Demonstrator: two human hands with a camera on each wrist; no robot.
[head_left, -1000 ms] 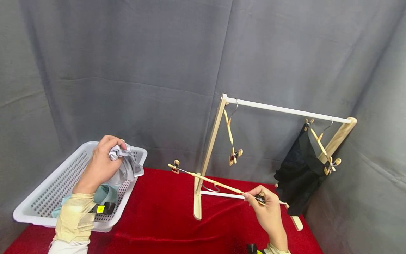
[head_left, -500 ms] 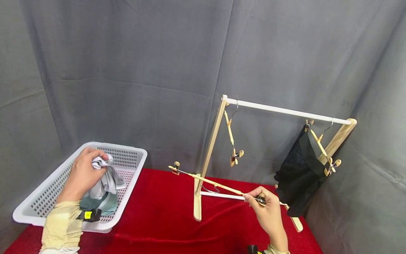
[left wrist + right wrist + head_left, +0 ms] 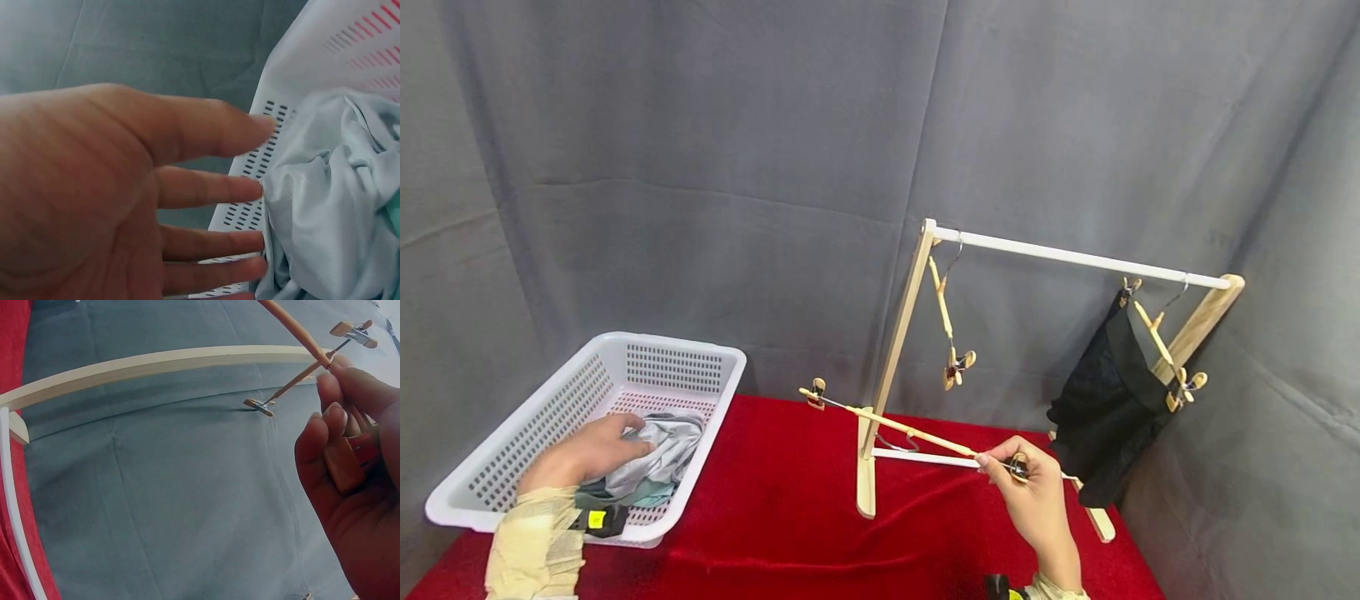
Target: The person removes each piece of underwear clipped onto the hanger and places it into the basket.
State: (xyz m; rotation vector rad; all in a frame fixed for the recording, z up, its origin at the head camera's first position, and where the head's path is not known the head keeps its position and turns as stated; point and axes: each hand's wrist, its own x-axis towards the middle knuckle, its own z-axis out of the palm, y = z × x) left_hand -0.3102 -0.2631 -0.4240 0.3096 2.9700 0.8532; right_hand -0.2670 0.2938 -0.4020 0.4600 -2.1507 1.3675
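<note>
Clothes basket and hanging rack seen from the person's head, clock directions as seen in that view. At 8 o'clock from the centre, a white slatted basket (image 3: 735,392) holds a crumpled pale grey cloth (image 3: 662,454), which lies towards the basket's 4 o'clock side. A teal cloth (image 3: 651,496) shows partly from beneath it, at its 6 o'clock edge. The left hand (image 3: 587,454) is over the basket, just beside the pale grey cloth at its 9 o'clock side; its fingers are nearly straight and parted by narrow gaps, with the thumb held away from them. Whether the fingertips touch the fabric cannot be told.

At 5 o'clock, the right hand (image 3: 1033,504) pinches one end of a clip hanger (image 3: 940,442) between thumb and forefinger. The other fingers curl beside the near clip (image 3: 342,467), seen in the right wrist view. The bar runs from the hand towards 10 o'clock and ends in the far clip (image 3: 816,393).

Behind the hanger stands a wooden rack (image 3: 902,333) with a white top rail (image 3: 1075,258). A second hanger (image 3: 942,304) hangs by its hook near the rail's 10 o'clock end. Near the opposite end, a third hanger (image 3: 1153,333) carries a black garment (image 3: 1112,417) in its clips. A red cloth (image 3: 775,475) lies under basket and rack.
</note>
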